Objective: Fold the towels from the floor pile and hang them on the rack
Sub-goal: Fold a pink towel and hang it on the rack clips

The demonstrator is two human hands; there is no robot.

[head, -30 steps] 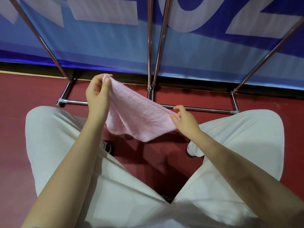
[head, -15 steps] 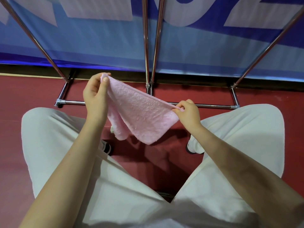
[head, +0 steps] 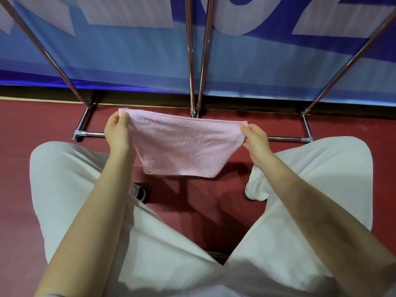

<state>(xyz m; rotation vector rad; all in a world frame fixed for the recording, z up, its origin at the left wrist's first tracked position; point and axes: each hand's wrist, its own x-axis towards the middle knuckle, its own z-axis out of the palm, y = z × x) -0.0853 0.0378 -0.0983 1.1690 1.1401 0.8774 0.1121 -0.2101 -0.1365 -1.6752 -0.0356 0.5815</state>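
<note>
Holding a pink towel [head: 184, 144] up in the air between us and the rack [head: 194, 61], we pinch its top corners: our left hand [head: 117, 131] grasps the left corner between thumb and fingers, our right hand [head: 255, 139] grasps the right corner. Its top edge runs nearly level between the two hands and the cloth hangs below, above the red floor [head: 32, 121]. We see the rack's chrome base bar [head: 285, 138] behind it, and our pale trousers [head: 70, 174] below
</note>
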